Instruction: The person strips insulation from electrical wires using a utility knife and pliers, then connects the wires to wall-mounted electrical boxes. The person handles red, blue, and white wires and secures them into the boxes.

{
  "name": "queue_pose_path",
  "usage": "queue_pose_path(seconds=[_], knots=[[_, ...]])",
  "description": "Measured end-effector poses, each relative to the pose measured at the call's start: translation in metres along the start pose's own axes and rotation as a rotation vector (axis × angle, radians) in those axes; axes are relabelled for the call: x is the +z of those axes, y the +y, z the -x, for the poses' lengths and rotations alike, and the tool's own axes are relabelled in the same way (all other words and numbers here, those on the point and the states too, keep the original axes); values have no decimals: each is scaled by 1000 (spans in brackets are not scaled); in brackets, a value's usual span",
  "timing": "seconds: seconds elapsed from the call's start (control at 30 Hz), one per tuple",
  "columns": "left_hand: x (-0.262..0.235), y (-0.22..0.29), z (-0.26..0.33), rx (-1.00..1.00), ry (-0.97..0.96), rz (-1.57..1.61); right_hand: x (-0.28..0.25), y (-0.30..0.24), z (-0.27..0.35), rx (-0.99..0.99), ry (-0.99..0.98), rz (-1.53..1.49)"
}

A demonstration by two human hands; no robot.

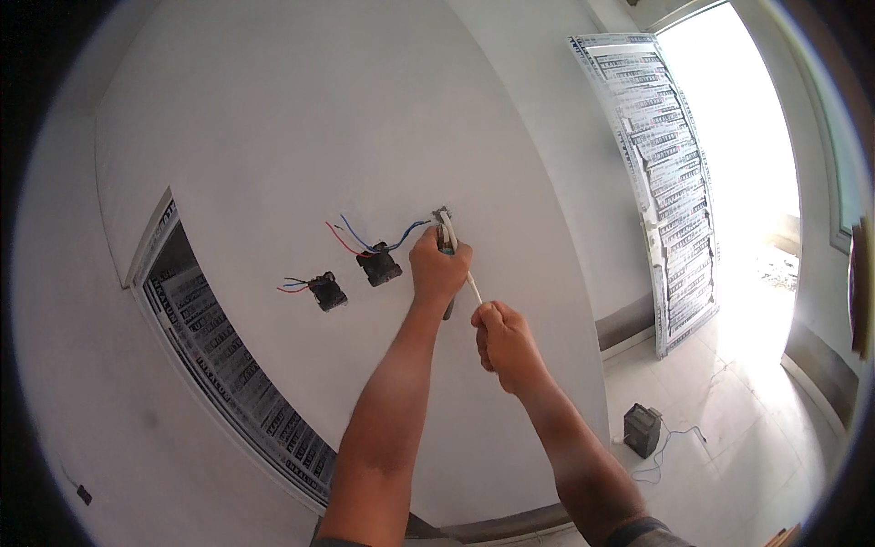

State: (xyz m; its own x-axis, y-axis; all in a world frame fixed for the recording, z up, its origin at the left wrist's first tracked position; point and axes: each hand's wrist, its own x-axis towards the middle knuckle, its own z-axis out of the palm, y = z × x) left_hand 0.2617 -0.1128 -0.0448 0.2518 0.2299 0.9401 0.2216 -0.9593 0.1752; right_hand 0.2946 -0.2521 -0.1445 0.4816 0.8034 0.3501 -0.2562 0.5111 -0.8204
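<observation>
Bare forearms (pixel 383 428) reach up; the right grip (pixel 506 339) clasps a white cable (pixel 475 290) running past the left grip (pixel 441 267) to a wall opening (pixel 439 213); what the left grasps I cannot tell.

A single head-worn fisheye faces the white wall (pixel 273 137) from near, before the middle black electrical box (pixel 379 266).

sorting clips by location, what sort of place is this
Probably a room under construction or renovation: black square wall boxes trail loose red and blue wires, and a tall black-and-white film-wrapped door leaf stands open.
</observation>
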Motion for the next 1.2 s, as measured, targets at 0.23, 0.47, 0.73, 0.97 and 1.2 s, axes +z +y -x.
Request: queue_pose_path(seconds=[0.23,0.47,0.73,0.97,1.2], knots=[[-13,3,6,-76,38,77,-34,67,90,102,-91,334],[-32,20,113,-498,57,520,-84,83,91,-213,20,552],[-13,68,200,-568,-317,642,-74,78,91,8,-23,563],[-62,46,102,646,-113,-165,-102,68,76,-158,136,375],[-52,58,62,640,-214,16,-107,15,48,-196,71,577]])
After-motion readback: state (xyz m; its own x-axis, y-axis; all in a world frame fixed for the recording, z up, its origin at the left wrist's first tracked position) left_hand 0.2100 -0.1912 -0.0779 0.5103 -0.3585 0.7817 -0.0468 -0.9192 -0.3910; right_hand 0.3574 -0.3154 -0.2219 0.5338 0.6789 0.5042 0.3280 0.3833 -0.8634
